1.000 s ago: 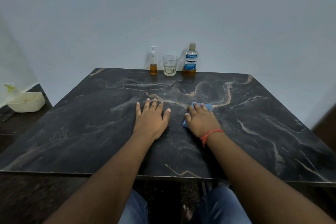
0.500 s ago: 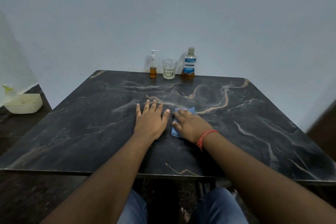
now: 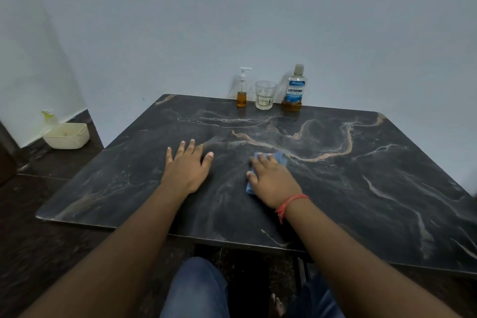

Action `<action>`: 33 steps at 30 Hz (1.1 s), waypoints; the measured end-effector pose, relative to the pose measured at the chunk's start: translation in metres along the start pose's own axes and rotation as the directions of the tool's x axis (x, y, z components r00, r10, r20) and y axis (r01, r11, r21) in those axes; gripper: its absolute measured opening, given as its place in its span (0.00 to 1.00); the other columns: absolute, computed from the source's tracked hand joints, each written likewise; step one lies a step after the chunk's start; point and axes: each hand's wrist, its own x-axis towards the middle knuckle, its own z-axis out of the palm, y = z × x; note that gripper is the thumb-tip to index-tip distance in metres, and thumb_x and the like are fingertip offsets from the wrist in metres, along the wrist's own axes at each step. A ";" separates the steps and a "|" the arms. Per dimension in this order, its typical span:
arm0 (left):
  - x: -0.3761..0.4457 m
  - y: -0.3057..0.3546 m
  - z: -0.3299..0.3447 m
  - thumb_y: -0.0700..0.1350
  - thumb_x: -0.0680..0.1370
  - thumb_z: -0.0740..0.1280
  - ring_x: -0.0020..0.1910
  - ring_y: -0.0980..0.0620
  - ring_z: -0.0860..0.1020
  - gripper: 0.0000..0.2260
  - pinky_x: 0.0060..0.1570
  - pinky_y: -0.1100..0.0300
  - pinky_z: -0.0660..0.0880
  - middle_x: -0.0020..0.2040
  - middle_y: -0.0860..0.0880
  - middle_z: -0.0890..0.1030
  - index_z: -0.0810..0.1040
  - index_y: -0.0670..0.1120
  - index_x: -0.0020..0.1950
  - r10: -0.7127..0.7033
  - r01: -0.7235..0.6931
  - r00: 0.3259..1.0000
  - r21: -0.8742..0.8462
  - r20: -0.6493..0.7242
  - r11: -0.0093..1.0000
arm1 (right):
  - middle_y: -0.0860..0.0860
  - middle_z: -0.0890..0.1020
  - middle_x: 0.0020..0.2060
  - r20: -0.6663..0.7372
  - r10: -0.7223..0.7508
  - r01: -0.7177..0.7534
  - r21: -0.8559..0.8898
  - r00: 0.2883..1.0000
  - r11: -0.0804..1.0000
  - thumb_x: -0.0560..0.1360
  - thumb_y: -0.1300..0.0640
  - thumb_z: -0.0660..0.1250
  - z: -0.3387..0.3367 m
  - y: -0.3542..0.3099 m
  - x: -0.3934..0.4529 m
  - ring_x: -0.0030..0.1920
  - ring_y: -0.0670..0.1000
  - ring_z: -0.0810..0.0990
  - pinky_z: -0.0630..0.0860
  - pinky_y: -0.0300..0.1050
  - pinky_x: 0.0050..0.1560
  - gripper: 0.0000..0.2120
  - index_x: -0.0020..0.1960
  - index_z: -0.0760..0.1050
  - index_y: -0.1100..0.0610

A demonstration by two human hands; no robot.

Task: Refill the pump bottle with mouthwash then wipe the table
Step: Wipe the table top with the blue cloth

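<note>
A small pump bottle [image 3: 242, 92] with amber liquid in its lower part stands at the far edge of the dark marble table [image 3: 361, 175]. To its right stand a clear glass [image 3: 265, 95] and a mouthwash bottle [image 3: 295, 89] with a blue label and a little amber liquid at the bottom. My right hand [image 3: 272, 178] presses flat on a blue cloth [image 3: 280, 157] near the table's middle; most of the cloth is hidden under the palm. My left hand [image 3: 188, 166] lies flat on the table with fingers spread, a short way left of the cloth.
A cream plastic basket [image 3: 67, 135] with a spray bottle [image 3: 49, 116] behind it sits on the dark floor at the left, by the wall. The table's near edge runs just above my knees [image 3: 198, 289].
My right hand slid the blue cloth left toward my left hand, then slightly back right. The head camera has turned right, so the table sits further right in view. My left hand stayed flat.
</note>
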 end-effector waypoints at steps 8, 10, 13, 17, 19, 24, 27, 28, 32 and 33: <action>-0.002 0.002 0.003 0.65 0.79 0.41 0.80 0.46 0.53 0.33 0.76 0.40 0.42 0.80 0.47 0.60 0.64 0.51 0.78 0.011 -0.012 0.998 -0.016 -0.069 1.000 | 0.57 0.53 0.80 0.067 0.036 -0.033 -0.059 0.997 0.998 0.84 0.47 0.46 0.003 -0.022 0.024 0.79 0.56 0.50 0.48 0.53 0.78 0.27 0.80 0.52 0.56; -0.001 0.003 0.003 0.64 0.79 0.41 0.80 0.46 0.52 0.32 0.76 0.40 0.42 0.80 0.47 0.60 0.64 0.51 0.78 -0.004 0.002 0.997 -0.028 -0.079 1.000 | 0.59 0.55 0.79 0.047 -0.185 0.188 -0.064 0.982 0.980 0.84 0.47 0.47 0.013 -0.044 0.020 0.79 0.57 0.52 0.50 0.54 0.78 0.28 0.79 0.53 0.59; -0.001 0.003 0.004 0.63 0.78 0.39 0.80 0.46 0.52 0.34 0.76 0.40 0.42 0.80 0.47 0.60 0.63 0.50 0.78 -0.021 0.015 0.996 -0.058 -0.090 0.998 | 0.56 0.56 0.79 0.105 -0.346 0.348 0.006 0.932 0.938 0.83 0.46 0.50 0.017 -0.045 0.021 0.79 0.55 0.53 0.52 0.52 0.78 0.28 0.80 0.54 0.56; -0.002 0.002 0.002 0.64 0.77 0.36 0.80 0.47 0.52 0.36 0.77 0.41 0.41 0.80 0.47 0.60 0.62 0.50 0.79 -0.024 0.013 0.993 -0.093 -0.113 0.996 | 0.56 0.53 0.80 0.068 -0.018 0.020 -0.040 0.998 0.999 0.84 0.46 0.47 0.013 -0.036 0.051 0.79 0.56 0.49 0.49 0.54 0.78 0.28 0.80 0.52 0.56; -0.002 0.003 0.002 0.63 0.78 0.37 0.80 0.47 0.51 0.35 0.77 0.42 0.41 0.81 0.47 0.59 0.61 0.50 0.79 -0.022 0.012 0.994 -0.095 -0.104 0.995 | 0.57 0.55 0.79 0.095 -0.205 0.208 -0.026 0.974 0.978 0.83 0.47 0.48 0.020 -0.048 0.057 0.79 0.56 0.51 0.50 0.54 0.78 0.28 0.80 0.52 0.57; -0.005 0.006 0.000 0.63 0.79 0.38 0.81 0.47 0.48 0.33 0.76 0.41 0.39 0.82 0.48 0.55 0.59 0.51 0.80 -0.004 -0.003 0.996 -0.081 -0.091 0.997 | 0.55 0.54 0.80 0.083 -0.027 0.029 -0.029 0.996 0.999 0.84 0.45 0.47 0.017 -0.032 0.091 0.80 0.54 0.49 0.50 0.54 0.78 0.28 0.80 0.53 0.55; 0.002 0.000 0.000 0.65 0.78 0.35 0.81 0.47 0.44 0.35 0.75 0.41 0.37 0.82 0.49 0.49 0.56 0.53 0.80 0.012 -0.016 0.997 -0.049 -0.076 0.999 | 0.55 0.52 0.80 0.101 -0.050 0.052 -0.015 0.994 0.999 0.84 0.46 0.46 0.028 -0.042 0.110 0.80 0.54 0.48 0.48 0.55 0.78 0.28 0.80 0.52 0.56; 0.007 -0.005 -0.002 0.65 0.78 0.35 0.81 0.47 0.43 0.35 0.75 0.41 0.37 0.82 0.49 0.48 0.55 0.53 0.81 0.020 -0.023 0.997 -0.030 -0.079 0.999 | 0.55 0.52 0.80 0.102 -0.072 0.073 -0.004 0.992 0.997 0.83 0.46 0.47 0.030 -0.043 0.116 0.80 0.54 0.47 0.48 0.54 0.78 0.28 0.80 0.52 0.55; 0.040 -0.027 -0.009 0.65 0.79 0.36 0.80 0.47 0.42 0.34 0.76 0.40 0.37 0.82 0.49 0.47 0.53 0.52 0.81 0.024 -0.021 0.997 0.034 -0.071 0.999 | 0.54 0.51 0.80 0.074 -0.050 0.047 0.034 0.996 0.998 0.83 0.45 0.47 0.035 -0.038 0.156 0.80 0.53 0.47 0.48 0.54 0.78 0.28 0.80 0.52 0.55; 0.045 -0.030 -0.009 0.65 0.79 0.37 0.80 0.47 0.42 0.33 0.76 0.40 0.38 0.82 0.49 0.47 0.53 0.52 0.81 0.026 -0.022 0.998 0.051 -0.065 0.998 | 0.54 0.51 0.80 0.071 -0.052 0.050 0.027 0.996 0.998 0.83 0.45 0.47 0.037 -0.039 0.167 0.80 0.53 0.47 0.48 0.54 0.78 0.28 0.80 0.52 0.55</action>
